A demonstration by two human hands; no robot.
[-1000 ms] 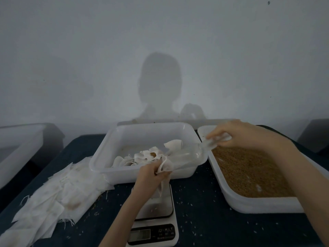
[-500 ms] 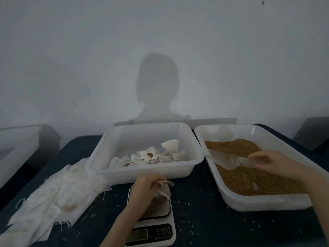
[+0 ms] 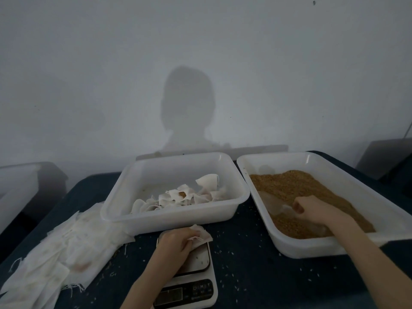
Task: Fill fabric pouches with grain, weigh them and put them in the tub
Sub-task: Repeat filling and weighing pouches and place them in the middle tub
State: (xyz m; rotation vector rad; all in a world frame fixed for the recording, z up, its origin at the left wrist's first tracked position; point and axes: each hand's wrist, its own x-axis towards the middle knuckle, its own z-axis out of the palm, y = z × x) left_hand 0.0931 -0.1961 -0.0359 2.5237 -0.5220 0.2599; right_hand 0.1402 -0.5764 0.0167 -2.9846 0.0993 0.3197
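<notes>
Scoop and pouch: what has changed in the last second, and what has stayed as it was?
The right hand carried the clear scoop from the pouch rightward and down into the grain tray. The left hand lowered the pouch onto the scale, keeping its grip. The tub of filled pouches and empty pouch pile stayed put.

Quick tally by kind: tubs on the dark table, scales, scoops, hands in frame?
Tubs on the table: 2, the pouch tub and the grain tub
Scales: 1, the scale
Scoops: 1, the clear scoop
Hands: 2, the left hand and the right hand
Total: 6
</notes>
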